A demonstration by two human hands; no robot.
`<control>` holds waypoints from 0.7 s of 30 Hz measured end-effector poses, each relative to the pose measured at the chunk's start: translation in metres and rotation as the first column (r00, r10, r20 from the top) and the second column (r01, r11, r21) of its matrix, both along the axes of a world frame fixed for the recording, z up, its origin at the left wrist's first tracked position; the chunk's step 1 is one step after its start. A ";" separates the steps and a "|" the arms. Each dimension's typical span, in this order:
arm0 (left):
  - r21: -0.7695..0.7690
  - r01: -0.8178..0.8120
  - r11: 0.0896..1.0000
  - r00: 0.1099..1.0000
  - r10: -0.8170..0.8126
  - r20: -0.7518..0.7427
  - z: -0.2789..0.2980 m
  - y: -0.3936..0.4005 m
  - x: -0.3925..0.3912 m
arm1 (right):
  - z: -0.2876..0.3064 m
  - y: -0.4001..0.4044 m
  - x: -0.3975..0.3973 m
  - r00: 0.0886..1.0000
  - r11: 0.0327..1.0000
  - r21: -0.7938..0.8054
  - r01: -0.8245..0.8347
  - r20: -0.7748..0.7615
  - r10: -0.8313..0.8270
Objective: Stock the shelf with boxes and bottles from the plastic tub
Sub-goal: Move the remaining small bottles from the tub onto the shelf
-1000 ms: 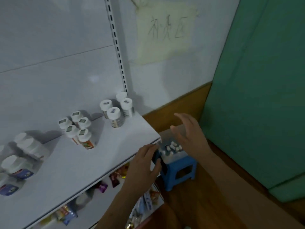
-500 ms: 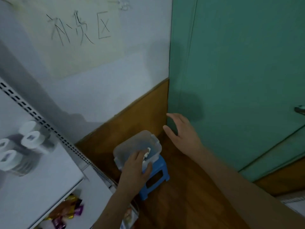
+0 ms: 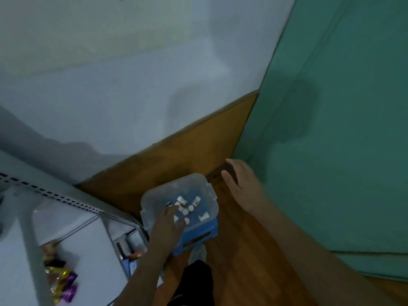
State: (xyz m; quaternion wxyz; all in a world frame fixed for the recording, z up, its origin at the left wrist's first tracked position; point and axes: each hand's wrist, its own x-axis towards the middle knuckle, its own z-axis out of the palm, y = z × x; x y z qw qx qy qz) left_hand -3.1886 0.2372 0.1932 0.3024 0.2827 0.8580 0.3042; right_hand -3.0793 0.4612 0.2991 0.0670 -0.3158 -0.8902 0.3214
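Left hand [image 3: 166, 226] grip now among bottles [image 3: 187, 209] — deeper

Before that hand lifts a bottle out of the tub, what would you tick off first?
1. Left hand reaches into the plastic tub: ok.
2. Fingers closed round a white bottle: cannot tell, the picture is blurred.
3. Bottles left to pick: ok, several lie loose in the tub.
4. Tub seated on the blue stool: ok, it rests on top.
5. Right hand out of the way: ok, it hovers open beside the tub, holding nothing.
6. Room on the shelf: cannot tell, only a corner shows.
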 end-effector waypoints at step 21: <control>-0.324 -0.635 0.701 0.715 0.692 0.098 -0.230 0.051 -0.050 | -0.318 0.025 -0.120 0.780 0.882 -0.466 -0.069 0.526 0.339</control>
